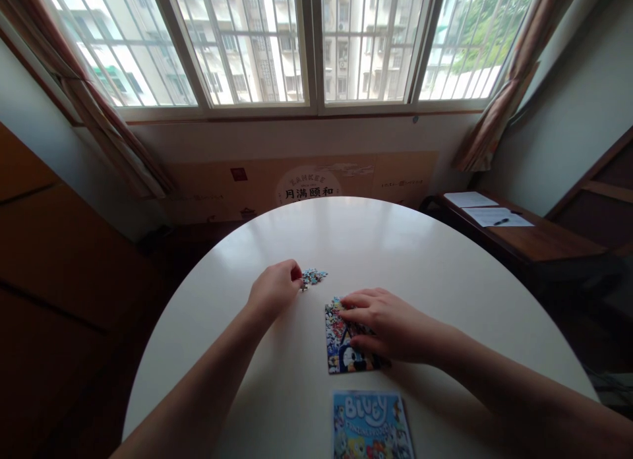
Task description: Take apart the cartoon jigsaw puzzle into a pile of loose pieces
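My left hand [277,286] is closed, its thumb and forefinger pinched at the left edge of a small heap of loose jigsaw pieces [314,275]. A single jigsaw piece [303,287] shows right at those fingertips. My right hand [383,324] lies palm down with its fingers apart on a partly assembled jigsaw puzzle [333,343], covering its upper right area. The visible puzzle part is colourful and crowded, with a dark blue and white figure near the bottom edge. Below the puzzle lies a blue picture card [368,423] with "BLUEY" printed across its top.
Everything lies on a round white table [217,393]. Beyond its far edge are a printed cardboard panel [208,182] and a barred window [316,50]. To the right stands a brown wooden bench [554,238] with papers [494,215] and a pen on it.
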Demonstrator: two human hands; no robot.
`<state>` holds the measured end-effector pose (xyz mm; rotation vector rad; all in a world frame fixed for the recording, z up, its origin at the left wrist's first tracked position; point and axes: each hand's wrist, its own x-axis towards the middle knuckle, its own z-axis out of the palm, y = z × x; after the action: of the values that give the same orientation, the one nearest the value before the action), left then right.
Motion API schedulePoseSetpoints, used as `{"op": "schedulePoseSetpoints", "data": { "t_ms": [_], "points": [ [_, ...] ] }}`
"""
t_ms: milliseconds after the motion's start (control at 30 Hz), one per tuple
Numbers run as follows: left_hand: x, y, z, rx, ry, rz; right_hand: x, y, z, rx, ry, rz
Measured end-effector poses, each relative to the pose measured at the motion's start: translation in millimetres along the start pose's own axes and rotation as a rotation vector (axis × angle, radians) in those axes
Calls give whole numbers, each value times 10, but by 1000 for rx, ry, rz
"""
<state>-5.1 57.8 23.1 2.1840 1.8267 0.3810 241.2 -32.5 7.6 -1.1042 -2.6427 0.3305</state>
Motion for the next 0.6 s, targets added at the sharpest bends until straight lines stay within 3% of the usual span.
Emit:
{"op": "schedulePoseSetpoints", "data": {
  "t_ms": [600],
  "points": [
    [-43,70,53,-2,231,184,-11,0,-2,-2,9,-12]
  ]
}}
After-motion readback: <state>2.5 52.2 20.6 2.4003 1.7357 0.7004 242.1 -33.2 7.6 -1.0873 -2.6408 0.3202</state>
